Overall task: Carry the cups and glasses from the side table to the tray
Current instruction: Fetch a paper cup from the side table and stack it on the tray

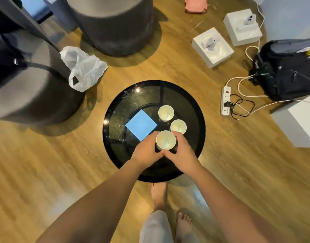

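Note:
Three white paper cups stand on a round black glass side table (192, 109). The nearest cup (165, 139) is clasped from both sides: my left hand (147, 151) wraps its left wall and my right hand (181, 153) wraps its right wall, thumbs meeting at the front. A second cup (178, 126) stands just behind my right fingers, and a third cup (166, 113) stands farther back. Beside the cups lies a light blue square sheet (141, 127). No tray is in view.
Two large grey cylindrical seats (115, 25) (33, 88) stand behind the table, with a white plastic bag (82, 69) between them. On the wooden floor at the right lie white boxes (212, 48), a power strip (225, 100) with cables and a black backpack (284, 71). My bare feet (183, 223) are below.

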Motion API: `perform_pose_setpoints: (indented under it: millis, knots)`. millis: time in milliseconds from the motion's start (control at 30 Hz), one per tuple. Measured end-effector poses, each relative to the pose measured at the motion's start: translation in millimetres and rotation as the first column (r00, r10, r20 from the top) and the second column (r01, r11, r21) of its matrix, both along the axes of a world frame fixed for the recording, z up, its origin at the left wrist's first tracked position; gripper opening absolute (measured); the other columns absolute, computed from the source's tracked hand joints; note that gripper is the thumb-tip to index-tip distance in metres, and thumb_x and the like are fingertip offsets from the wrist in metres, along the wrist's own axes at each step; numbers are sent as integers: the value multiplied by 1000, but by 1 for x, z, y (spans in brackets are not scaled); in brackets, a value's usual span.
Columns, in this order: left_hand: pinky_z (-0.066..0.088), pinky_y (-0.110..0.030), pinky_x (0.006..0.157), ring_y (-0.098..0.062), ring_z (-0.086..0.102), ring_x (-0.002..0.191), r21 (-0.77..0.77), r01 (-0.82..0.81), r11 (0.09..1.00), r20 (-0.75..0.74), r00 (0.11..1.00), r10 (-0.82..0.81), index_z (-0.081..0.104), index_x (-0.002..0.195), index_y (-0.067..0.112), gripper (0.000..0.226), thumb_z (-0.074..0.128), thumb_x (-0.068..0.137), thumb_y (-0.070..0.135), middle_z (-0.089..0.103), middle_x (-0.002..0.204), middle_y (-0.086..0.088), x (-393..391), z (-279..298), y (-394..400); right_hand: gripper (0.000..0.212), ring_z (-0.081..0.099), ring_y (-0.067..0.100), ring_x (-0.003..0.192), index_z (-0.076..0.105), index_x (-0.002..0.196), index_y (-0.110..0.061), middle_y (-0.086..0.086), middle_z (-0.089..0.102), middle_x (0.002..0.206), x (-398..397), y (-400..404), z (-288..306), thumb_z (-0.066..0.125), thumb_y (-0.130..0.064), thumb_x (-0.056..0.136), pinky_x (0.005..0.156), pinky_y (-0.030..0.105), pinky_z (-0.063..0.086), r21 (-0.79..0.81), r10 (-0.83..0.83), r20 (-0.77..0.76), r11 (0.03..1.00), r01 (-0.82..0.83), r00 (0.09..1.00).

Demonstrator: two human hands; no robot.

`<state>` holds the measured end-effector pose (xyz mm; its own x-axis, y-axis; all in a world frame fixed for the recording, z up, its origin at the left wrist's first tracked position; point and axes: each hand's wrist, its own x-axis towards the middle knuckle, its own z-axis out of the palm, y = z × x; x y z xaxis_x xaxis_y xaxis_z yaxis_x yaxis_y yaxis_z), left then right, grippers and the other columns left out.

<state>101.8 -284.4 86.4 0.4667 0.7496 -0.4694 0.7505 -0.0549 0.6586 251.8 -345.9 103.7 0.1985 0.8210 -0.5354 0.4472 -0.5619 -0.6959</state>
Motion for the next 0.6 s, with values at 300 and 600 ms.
perform_pose_setpoints:
  millis: [300,600]
  knots:
    - [53,-44,98,-10,59,119,42,-90,995,260,963,76,36,142,40,74,70,76,38,60,130,12,49,170,20,71,50,8,121,43,137,-29,-8,48,134,38,29,173,83,-37,79,100,30,47,277,-136,-60,949,147,989]
    - [42,-5,91,2,52,114,311,-127,942,496,867,-47,34,140,29,75,83,83,21,52,125,18,116,396,18,73,44,11,129,39,145,-28,-7,45,140,86,21,409,75,-48,85,102,29,43,580,-204,71,805,126,976]
